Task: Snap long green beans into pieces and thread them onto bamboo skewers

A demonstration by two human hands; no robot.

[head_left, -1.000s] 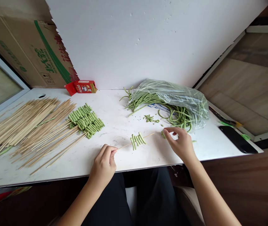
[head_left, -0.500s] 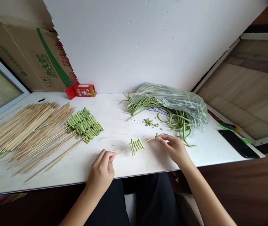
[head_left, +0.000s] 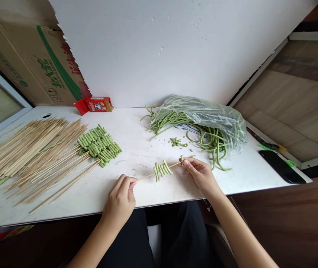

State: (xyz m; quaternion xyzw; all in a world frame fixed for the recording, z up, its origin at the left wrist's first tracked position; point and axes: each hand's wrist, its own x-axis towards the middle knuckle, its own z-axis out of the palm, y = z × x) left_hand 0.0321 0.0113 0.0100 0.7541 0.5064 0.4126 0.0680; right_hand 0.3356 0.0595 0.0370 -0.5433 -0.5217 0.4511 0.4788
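Note:
My left hand (head_left: 121, 193) pinches one end of a thin wooden skewer (head_left: 145, 177) just above the table's front edge. Several cut green bean pieces (head_left: 162, 169) sit side by side across the middle of it. At the skewer's far tip, my right hand (head_left: 199, 172) is closed on another short bean piece (head_left: 182, 160), with fingers hiding part of it. To the left lies a stack of skewered bean pieces (head_left: 99, 143), their bare sticks pointing left. Long whole green beans (head_left: 217, 143) spill from a clear plastic bag (head_left: 203, 109) at the back right.
Many bare skewers (head_left: 25, 149) cover the left of the white table (head_left: 86, 203). Bean trimmings (head_left: 177, 142) lie near the bag. A red box (head_left: 100, 104) stands at the back, before a cardboard carton (head_left: 36, 67). A black phone (head_left: 283, 167) and a knife (head_left: 262, 138) lie right.
My right hand has moved slightly left along the skewer, and its bean piece now sits around or against the tip. My left hand keeps its hold. The view has shifted a little.

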